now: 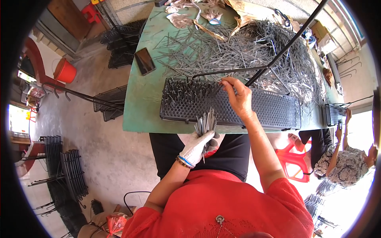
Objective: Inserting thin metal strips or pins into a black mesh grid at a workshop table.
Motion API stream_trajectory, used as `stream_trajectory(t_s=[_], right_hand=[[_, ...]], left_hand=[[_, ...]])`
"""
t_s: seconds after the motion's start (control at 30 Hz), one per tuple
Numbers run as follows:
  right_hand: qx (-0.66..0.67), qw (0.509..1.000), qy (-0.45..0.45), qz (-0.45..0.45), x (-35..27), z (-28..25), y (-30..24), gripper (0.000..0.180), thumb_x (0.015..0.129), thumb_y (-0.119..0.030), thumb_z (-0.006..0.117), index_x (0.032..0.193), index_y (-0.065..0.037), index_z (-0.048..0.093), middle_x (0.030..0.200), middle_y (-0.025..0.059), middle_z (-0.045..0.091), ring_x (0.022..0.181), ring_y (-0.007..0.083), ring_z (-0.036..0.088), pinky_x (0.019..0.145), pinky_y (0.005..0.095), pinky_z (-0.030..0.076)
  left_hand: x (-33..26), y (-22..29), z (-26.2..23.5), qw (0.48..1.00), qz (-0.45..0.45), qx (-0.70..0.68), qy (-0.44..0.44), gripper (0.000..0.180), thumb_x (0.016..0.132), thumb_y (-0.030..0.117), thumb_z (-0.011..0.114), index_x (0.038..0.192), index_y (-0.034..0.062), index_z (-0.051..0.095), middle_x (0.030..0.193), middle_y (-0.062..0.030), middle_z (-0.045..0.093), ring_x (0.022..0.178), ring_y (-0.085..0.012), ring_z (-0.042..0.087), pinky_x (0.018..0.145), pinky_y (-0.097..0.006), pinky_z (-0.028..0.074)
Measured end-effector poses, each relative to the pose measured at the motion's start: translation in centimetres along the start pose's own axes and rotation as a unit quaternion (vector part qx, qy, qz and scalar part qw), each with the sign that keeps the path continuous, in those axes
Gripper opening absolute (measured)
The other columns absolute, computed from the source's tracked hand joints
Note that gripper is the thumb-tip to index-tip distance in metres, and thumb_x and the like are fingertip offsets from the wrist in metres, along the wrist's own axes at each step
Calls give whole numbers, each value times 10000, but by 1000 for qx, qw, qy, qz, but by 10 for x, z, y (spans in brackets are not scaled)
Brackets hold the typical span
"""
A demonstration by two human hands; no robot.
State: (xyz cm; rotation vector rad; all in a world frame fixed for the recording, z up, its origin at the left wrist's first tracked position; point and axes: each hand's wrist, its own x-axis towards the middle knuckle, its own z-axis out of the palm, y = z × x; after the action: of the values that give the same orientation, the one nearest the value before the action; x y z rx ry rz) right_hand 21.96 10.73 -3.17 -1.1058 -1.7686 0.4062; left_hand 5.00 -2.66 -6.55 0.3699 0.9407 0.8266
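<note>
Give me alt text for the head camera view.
A gloved left hand holds a bundle of thin grey strips while the bare right hand is over a black perforated tray. Dark pieces stand in its left part. Loose pieces and a phone lie on the green table.

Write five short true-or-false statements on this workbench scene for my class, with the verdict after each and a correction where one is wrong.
1. The left hand, in a white glove, holds a bundle of thin grey rods. True.
2. Both hands wear gloves. False: the right hand is bare.
3. The smartphone lies on the green table, left of the black perforated tray. True.
4. Every hole of the tray has a rod in it. False: the standing rods are toward its left end, and many holes farther right are empty.
5. A blue bucket shows at the far left of the view. False: it is a red bucket.
</note>
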Motion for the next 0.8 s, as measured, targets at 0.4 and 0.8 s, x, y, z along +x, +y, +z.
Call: stream_trajectory(t_s=[0.4, 0.8], right_hand=[[-73, 991, 1, -108, 3, -2, -11, 135, 855, -29, 651, 990, -20, 646, 866, 127, 674, 770, 261, 667, 673, 311, 527], [-52, 997, 31, -49, -9, 16, -8, 142, 835, -24, 670, 977, -13, 666, 905, 127, 687, 809, 284, 669, 717, 321, 531]], left_hand=[[-2, 1, 5, 1000, 12, 12, 20, 176, 943, 188, 574, 1004, 28, 617, 858, -59, 682, 602, -77, 610, 521, -204, 490], [-1, 3, 6, 999, 11, 24, 22, 178, 933, 195, 594, 963, 24, 630, 811, -50, 678, 578, -79, 605, 506, -207, 493]])
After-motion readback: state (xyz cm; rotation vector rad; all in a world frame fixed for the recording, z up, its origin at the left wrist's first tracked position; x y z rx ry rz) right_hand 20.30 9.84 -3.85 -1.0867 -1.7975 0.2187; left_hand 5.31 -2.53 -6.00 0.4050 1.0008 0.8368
